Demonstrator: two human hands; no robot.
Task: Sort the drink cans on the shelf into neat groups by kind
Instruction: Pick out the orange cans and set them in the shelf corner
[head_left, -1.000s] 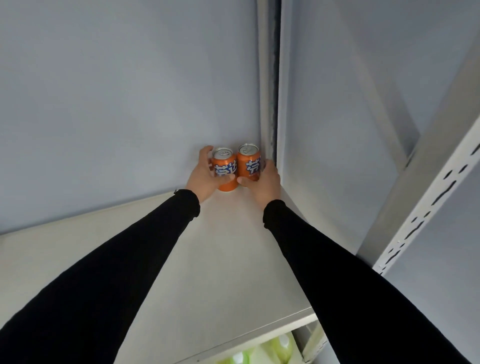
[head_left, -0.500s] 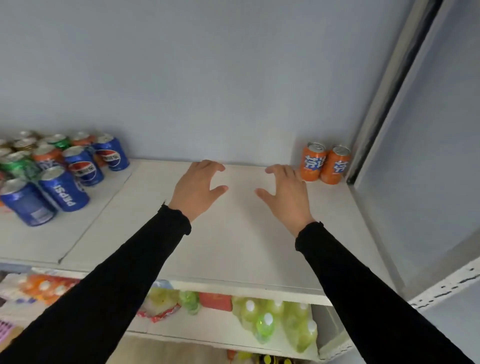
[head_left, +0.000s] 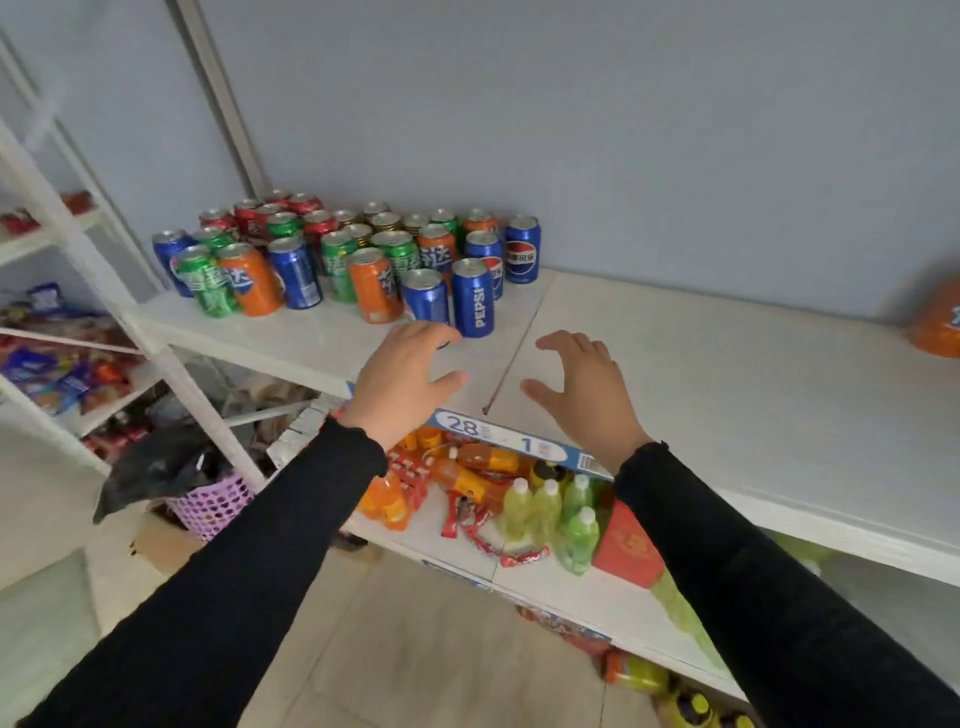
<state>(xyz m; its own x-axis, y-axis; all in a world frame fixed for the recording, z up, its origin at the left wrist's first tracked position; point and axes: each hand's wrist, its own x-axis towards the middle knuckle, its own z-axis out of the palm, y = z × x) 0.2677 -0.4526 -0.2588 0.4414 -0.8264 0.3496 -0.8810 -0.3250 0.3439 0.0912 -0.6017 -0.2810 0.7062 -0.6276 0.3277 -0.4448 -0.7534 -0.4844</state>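
Your left hand (head_left: 402, 382) and right hand (head_left: 584, 397) both hover over the shelf (head_left: 727, 395) with each grip spread wide, holding nothing. At about 11 o'clock from your left hand stands the mixed cluster of cans (head_left: 353, 254), upright and packed close: blue Pepsi, at least seven; orange, about four; green and red behind, too crowded to count. The nearest Pepsi can (head_left: 472, 297) stands just beyond your left fingertips. One blurred orange can (head_left: 937, 325) shows at 3 o'clock, cut by the frame edge. Half a second ago the cluster sat far left; now it is ahead.
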